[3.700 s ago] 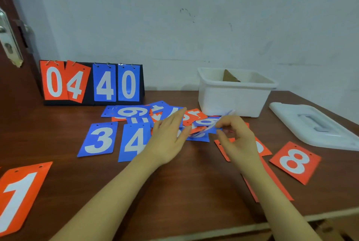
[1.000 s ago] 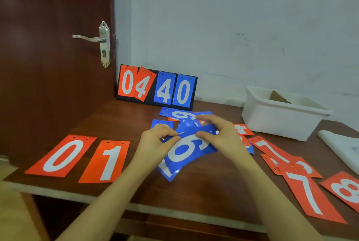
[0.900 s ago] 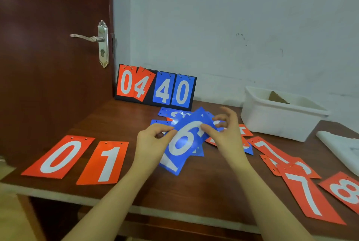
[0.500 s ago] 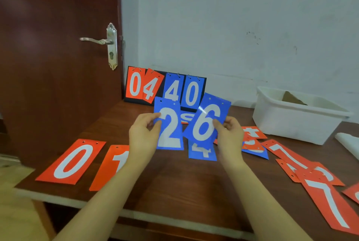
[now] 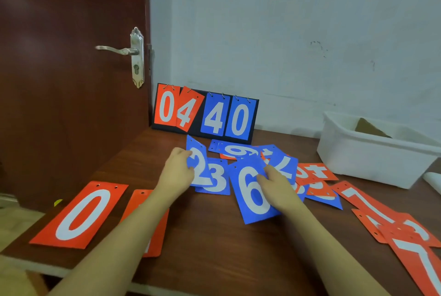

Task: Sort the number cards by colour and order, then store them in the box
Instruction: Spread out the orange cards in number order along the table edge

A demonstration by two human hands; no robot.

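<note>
My left hand pinches the left edge of a blue 2 card, tilted just above a blue 3 card lying on the table. My right hand grips the right edge of a blue 6 card, low over the table. Behind them lies a loose heap of blue and orange cards, with a blue 9 and a blue 7 showing. Orange 0 and orange 1 lie side by side at the near left. The white box stands at the back right.
A flip scoreboard reading 04 40 stands against the wall. Several orange cards, among them a 7, lie at the near right. A corner of the white lid shows at the right edge. A door with a handle is left of the brown table.
Both hands have come down from chest height to the table with the blue 2 and blue 6 cards. The 2 now hangs over the blue 3 card.
</note>
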